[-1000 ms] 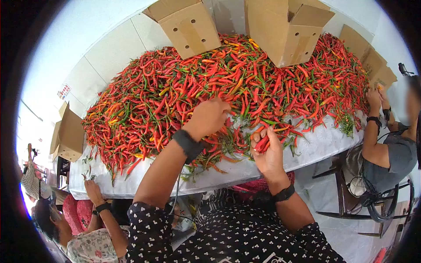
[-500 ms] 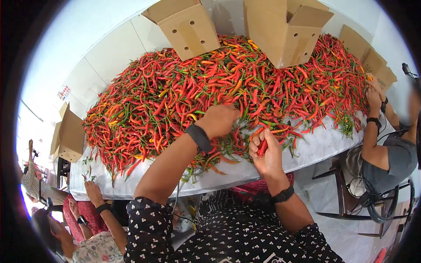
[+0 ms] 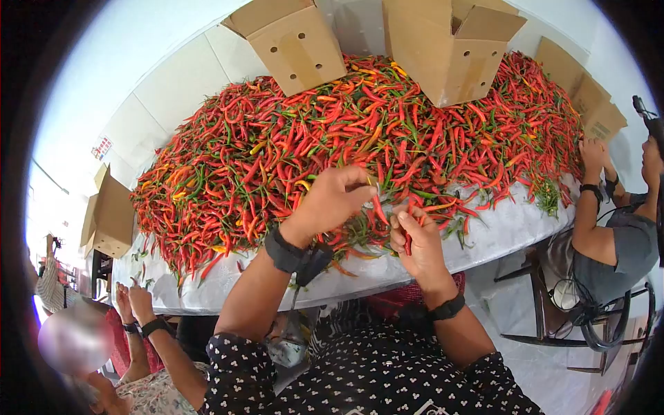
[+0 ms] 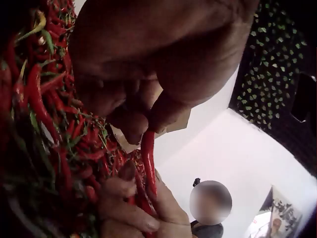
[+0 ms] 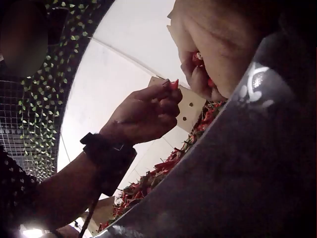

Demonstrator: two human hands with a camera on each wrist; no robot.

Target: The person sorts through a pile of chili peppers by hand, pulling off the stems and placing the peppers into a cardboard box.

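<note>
Between thumb and fingertips, my left hand (image 3: 326,206) pinches one red chili pepper (image 3: 380,209), which points down toward my other hand. My right hand (image 3: 422,247) curls round a few red chilies (image 3: 408,239), their ends showing past the thumb. The left wrist view has the pinched chili (image 4: 148,161) hanging just over the right hand's fingers (image 4: 124,208) and overlapping them. In the right wrist view, a red tip (image 5: 175,85) pokes from the left fingertips. Behind both hands spreads a big pile of red, orange and green chilies (image 3: 332,138).
The pile lies on a table with a pale plastic cover (image 3: 494,235). Two cardboard boxes (image 3: 297,55) (image 3: 449,69) stand at its back, another box (image 3: 111,214) at the left end. One person (image 3: 615,221) sits at the right, another (image 3: 152,366) at the near left.
My left hand has come back from the pile, with a chili now showing in its fingertips beside the right hand. The right hand stays nearly in place, holding its chilies.
</note>
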